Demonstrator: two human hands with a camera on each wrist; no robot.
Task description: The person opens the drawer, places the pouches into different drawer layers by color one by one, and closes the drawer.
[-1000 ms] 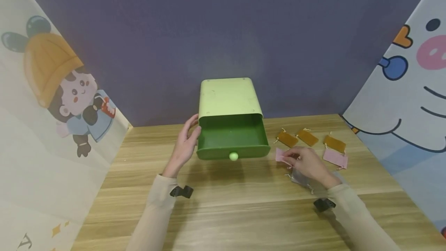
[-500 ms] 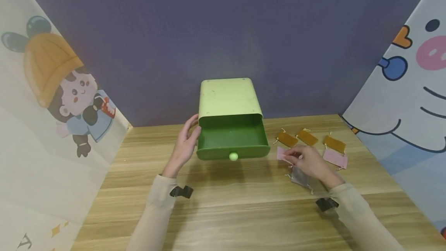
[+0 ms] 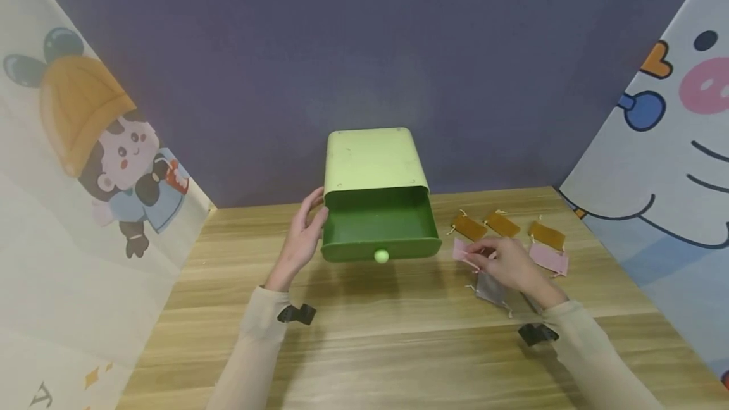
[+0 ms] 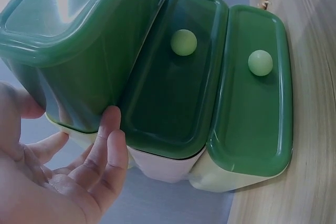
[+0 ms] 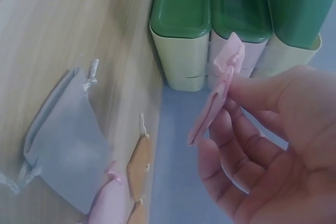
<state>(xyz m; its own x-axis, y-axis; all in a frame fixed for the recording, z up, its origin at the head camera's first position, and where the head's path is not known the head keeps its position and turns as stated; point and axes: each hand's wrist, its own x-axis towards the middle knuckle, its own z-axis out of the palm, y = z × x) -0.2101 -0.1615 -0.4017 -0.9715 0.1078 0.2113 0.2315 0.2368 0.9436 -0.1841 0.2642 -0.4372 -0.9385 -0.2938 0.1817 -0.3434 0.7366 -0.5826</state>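
Note:
A stacked drawer unit [image 3: 373, 160] with pale green top stands against the back wall, its green top drawer [image 3: 351, 252] pulled out with nothing visible inside. At the unit's left side is my left hand [image 3: 299, 236], fingers loosely bent and fingertips right at the drawer's side [image 4: 86, 95]. My right hand [image 3: 505, 263] pinches a small pink drawstring pouch [image 5: 218, 95] between thumb and fingers, right of the drawer front. Below that hand lies a grey pouch [image 3: 491, 290] on the table. The left wrist view shows two lower drawers [image 4: 173, 93] pushed in, each with a round knob.
Behind the right hand lie several mustard-brown pouches [image 3: 502, 224] and another pink pouch [image 3: 548, 259]. A further grey pouch [image 3: 532, 303] is partly hidden under the right wrist. A dark wall [image 3: 273, 112] closes off the back of the wooden table [image 3: 364, 359]; printed panels stand at both sides.
My right hand has shifted slightly to the right with the pink pouch in its pinch. The left hand and the drawer have stayed in place.

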